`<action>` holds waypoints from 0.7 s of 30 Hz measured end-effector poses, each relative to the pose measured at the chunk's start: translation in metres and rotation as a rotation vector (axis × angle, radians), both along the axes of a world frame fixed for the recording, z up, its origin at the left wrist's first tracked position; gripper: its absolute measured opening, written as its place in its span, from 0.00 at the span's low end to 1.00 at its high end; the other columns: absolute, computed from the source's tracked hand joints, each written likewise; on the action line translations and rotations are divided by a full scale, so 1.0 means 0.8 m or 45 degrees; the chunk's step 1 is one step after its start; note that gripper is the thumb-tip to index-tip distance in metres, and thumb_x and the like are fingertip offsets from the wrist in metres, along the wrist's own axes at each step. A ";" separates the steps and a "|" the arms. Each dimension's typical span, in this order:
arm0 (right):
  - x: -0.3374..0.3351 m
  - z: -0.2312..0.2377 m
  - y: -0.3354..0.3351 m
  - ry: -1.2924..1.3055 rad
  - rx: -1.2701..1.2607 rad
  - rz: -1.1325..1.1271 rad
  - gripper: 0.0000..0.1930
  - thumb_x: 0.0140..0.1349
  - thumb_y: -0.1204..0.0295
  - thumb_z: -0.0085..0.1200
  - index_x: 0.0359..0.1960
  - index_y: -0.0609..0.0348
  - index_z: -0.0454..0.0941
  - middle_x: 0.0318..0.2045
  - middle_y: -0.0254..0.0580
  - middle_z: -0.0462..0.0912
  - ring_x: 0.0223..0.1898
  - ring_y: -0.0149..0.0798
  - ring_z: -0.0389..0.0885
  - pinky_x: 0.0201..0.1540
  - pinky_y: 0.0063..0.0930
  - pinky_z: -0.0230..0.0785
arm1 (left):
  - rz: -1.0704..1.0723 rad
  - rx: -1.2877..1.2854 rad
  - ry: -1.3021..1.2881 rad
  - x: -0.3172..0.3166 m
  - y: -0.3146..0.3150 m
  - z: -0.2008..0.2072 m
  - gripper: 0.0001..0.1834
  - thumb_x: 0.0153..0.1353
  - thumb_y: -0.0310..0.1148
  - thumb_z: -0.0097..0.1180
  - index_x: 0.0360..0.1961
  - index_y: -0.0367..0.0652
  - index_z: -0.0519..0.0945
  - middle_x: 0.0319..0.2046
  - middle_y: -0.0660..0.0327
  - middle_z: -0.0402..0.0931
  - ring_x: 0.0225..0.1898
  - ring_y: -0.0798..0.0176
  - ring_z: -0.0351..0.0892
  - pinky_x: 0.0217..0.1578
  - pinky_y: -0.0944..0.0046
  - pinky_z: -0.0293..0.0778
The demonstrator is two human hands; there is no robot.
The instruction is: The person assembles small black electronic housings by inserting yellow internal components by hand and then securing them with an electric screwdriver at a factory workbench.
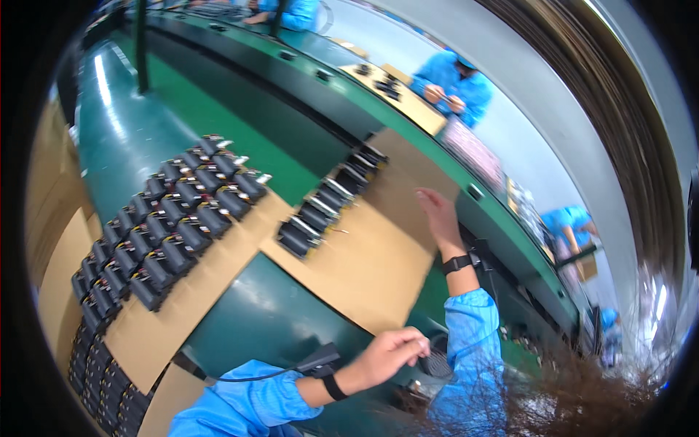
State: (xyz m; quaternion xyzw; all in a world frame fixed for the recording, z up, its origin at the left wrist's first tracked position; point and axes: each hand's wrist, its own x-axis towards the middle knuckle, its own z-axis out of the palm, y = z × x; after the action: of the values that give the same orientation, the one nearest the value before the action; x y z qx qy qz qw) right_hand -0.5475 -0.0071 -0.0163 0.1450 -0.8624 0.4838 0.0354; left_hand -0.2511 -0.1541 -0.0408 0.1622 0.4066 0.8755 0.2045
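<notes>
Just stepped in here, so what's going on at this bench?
A person's right hand is open, apparently empty, near the right edge of a cardboard sheet bearing one row of black units. The left hand is curled lower down; whether it holds anything is unclear. A larger batch of similar units sits further left.

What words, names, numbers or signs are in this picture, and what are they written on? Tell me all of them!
There are none I can read.
Black parts in rows: too small and blurred; their pale specks might not even be writing.
Cardboard sheet: no print that I can see.
Black wristband on the right arm: no readable mark.
Pinkish bundle: too blurred.
</notes>
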 end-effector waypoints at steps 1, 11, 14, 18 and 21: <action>0.026 0.003 0.021 0.004 0.010 -0.059 0.17 0.70 0.63 0.60 0.50 0.64 0.85 0.43 0.40 0.88 0.47 0.32 0.83 0.53 0.27 0.73 | 0.009 -0.023 0.011 0.004 0.001 0.003 0.12 0.76 0.33 0.50 0.39 0.37 0.81 0.33 0.67 0.77 0.32 0.75 0.72 0.37 0.72 0.70; 0.246 0.038 0.331 -0.104 -0.046 -0.767 0.14 0.69 0.63 0.60 0.49 0.58 0.85 0.44 0.35 0.88 0.44 0.28 0.84 0.46 0.23 0.75 | -0.235 -0.160 0.056 0.035 0.024 0.003 0.11 0.75 0.30 0.50 0.39 0.34 0.81 0.37 0.64 0.77 0.34 0.74 0.73 0.39 0.71 0.72; 0.276 0.022 0.439 -0.119 -0.229 -1.058 0.15 0.70 0.61 0.57 0.52 0.55 0.83 0.47 0.33 0.86 0.47 0.30 0.82 0.46 0.25 0.73 | -0.254 -0.205 0.080 0.040 0.028 -0.004 0.11 0.74 0.29 0.51 0.38 0.34 0.81 0.37 0.64 0.77 0.33 0.74 0.73 0.38 0.71 0.71; 0.305 -0.006 0.509 -0.038 -0.110 -1.181 0.18 0.67 0.61 0.61 0.52 0.60 0.83 0.47 0.42 0.86 0.45 0.34 0.83 0.45 0.27 0.75 | -0.248 -0.346 0.192 0.047 0.028 -0.006 0.11 0.73 0.30 0.52 0.37 0.35 0.81 0.36 0.64 0.77 0.32 0.74 0.74 0.34 0.71 0.70; 0.320 -0.047 0.558 0.177 0.639 -1.224 0.27 0.62 0.57 0.65 0.55 0.65 0.81 0.53 0.53 0.82 0.51 0.47 0.82 0.54 0.38 0.75 | -0.256 -0.406 0.280 0.049 0.037 -0.009 0.11 0.73 0.31 0.53 0.37 0.35 0.81 0.35 0.65 0.77 0.31 0.74 0.74 0.32 0.71 0.70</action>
State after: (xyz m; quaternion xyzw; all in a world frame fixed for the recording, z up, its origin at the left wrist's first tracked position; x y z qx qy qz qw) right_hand -0.2911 0.4394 -0.0540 -0.2298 -0.9161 0.1818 0.2736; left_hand -0.2116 -0.1249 -0.0482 0.2623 0.5415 0.7523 0.2683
